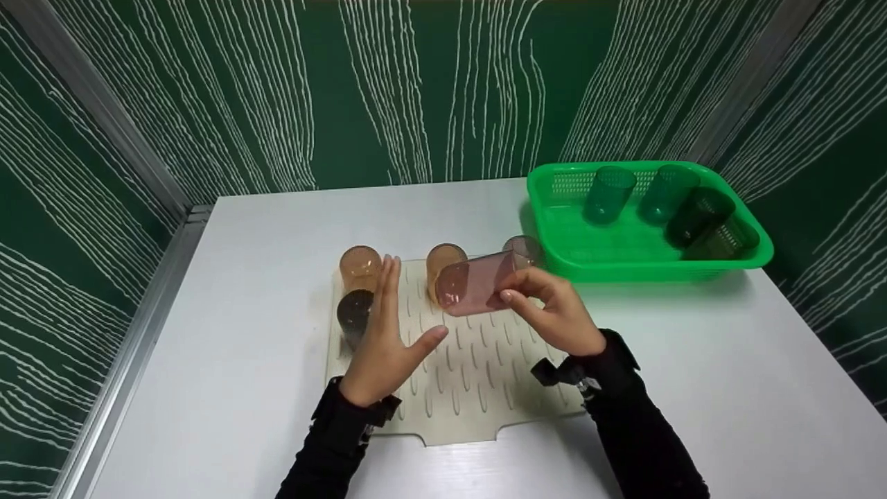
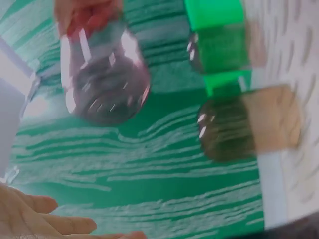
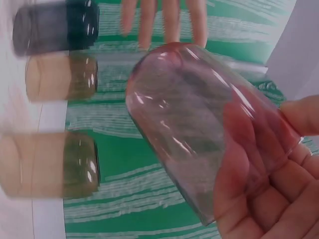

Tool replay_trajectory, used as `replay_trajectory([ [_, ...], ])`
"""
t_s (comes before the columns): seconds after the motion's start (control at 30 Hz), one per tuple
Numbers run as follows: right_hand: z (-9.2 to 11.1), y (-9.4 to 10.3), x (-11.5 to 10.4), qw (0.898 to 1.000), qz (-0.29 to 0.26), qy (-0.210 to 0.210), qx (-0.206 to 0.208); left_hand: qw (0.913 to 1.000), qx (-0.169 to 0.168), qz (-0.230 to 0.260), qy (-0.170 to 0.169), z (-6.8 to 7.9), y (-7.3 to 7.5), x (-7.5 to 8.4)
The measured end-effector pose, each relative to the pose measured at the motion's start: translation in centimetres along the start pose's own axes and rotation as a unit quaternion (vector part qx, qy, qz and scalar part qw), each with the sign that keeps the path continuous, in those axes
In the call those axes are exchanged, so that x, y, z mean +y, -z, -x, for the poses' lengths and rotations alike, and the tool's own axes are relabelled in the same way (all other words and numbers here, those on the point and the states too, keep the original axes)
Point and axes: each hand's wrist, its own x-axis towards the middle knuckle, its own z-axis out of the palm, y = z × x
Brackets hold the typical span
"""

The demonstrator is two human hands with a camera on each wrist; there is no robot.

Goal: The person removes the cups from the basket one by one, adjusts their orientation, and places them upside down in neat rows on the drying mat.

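Note:
My right hand (image 1: 554, 312) holds a clear pink tumbler (image 1: 478, 285) by its rim end, thumb outside and fingers reaching inside. The tumbler is tilted in the air over a cream ridged draining mat (image 1: 468, 388), its closed base toward the left. My left hand (image 1: 388, 343) is raised over the mat's left side, fingers straight and thumb spread, holding nothing. Beside it stand an amber tumbler (image 1: 359, 267) and a dark grey tumbler (image 1: 354, 319), the latter partly covered by that hand. Another amber tumbler (image 1: 445, 260) and a pale purplish tumbler (image 1: 523, 247) stand along the mat's back edge, partly hidden.
A green plastic basket (image 1: 589, 256) stands at the back right of the white table (image 1: 256, 277). In it are two teal tumblers (image 1: 610, 194) and dark tumblers (image 1: 700, 215) on the right. Green walls with white wavy lines rise behind and beside the table.

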Motion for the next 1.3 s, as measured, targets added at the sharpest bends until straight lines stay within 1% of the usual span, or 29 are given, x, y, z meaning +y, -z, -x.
replay_trajectory([
  [0.07, 0.2, -0.5, -0.2, 1.000, -0.003, 0.005, -0.017, 0.9997, -0.015, 0.012, 0.016, 0.0, -0.8, 0.0],
  [0.1, 0.3, -0.8, -0.2, 1.000, -0.006, 0.010, -0.025, 0.9992, -0.019, 0.027, 0.025, 0.0, -1.2, 0.0],
  [0.17, 0.5, -1.2, -0.4, 0.999, -0.015, 0.020, -0.039, 0.9967, -0.016, 0.069, 0.038, 0.1, -1.9, 0.0],
  [0.23, 0.7, -1.6, -0.4, 0.998, -0.023, 0.023, -0.049, 0.9911, -0.006, 0.122, 0.052, 0.1, -2.6, 0.0],
  [0.33, 1.0, -2.1, -0.4, 0.997, -0.034, 0.020, -0.061, 0.9742, 0.009, 0.216, 0.064, 0.2, -3.6, 0.0],
  [0.47, 1.2, -2.3, -0.5, 0.996, -0.046, 0.014, -0.073, 0.9479, 0.028, 0.307, 0.079, 0.2, -4.5, 0.0],
  [0.57, 1.3, -2.5, -0.6, 0.995, -0.059, 0.018, -0.077, 0.9345, 0.036, 0.342, 0.092, 0.2, -4.8, -0.1],
  [0.67, 1.3, -2.5, -0.6, 0.994, -0.067, 0.020, -0.079, 0.9149, 0.025, 0.390, 0.103, 0.1, -4.8, -0.1],
  [0.73, 1.3, -2.5, -0.5, 0.995, -0.067, 0.021, -0.078, 0.9068, 0.022, 0.408, 0.103, 0.1, -4.8, 0.1],
  [0.77, 1.3, -2.5, -0.5, 0.995, -0.066, 0.021, -0.077, 0.9051, 0.022, 0.413, 0.098, 0.0, -4.8, 0.1],
  [0.8, 1.3, -2.5, -0.4, 0.995, -0.067, 0.022, -0.077, 0.9057, 0.024, 0.413, 0.091, 0.0, -4.8, 0.2],
  [0.83, 1.3, -2.4, -0.3, 0.994, -0.067, 0.025, -0.077, 0.9081, 0.026, 0.409, 0.084, 0.0, -4.8, 0.3],
  [0.93, 1.3, -2.2, 0.0, 0.994, -0.057, 0.042, -0.078, 0.9227, 0.034, 0.378, 0.066, -0.1, -4.7, 0.6],
  [1.1, 1.2, -1.4, 0.2, 0.994, -0.014, 0.070, -0.079, 0.9437, 0.032, 0.325, 0.051, -0.2, -3.9, 1.2],
  [1.2, 1.1, -0.7, 0.0, 0.995, 0.002, 0.067, -0.076, 0.9567, 0.039, 0.285, 0.048, -0.2, -3.4, 1.5],
  [1.3, 1.2, 0.5, -0.3, 0.996, 0.012, 0.066, -0.060, 0.9669, 0.050, 0.246, 0.048, -0.3, -2.8, 1.5],
])
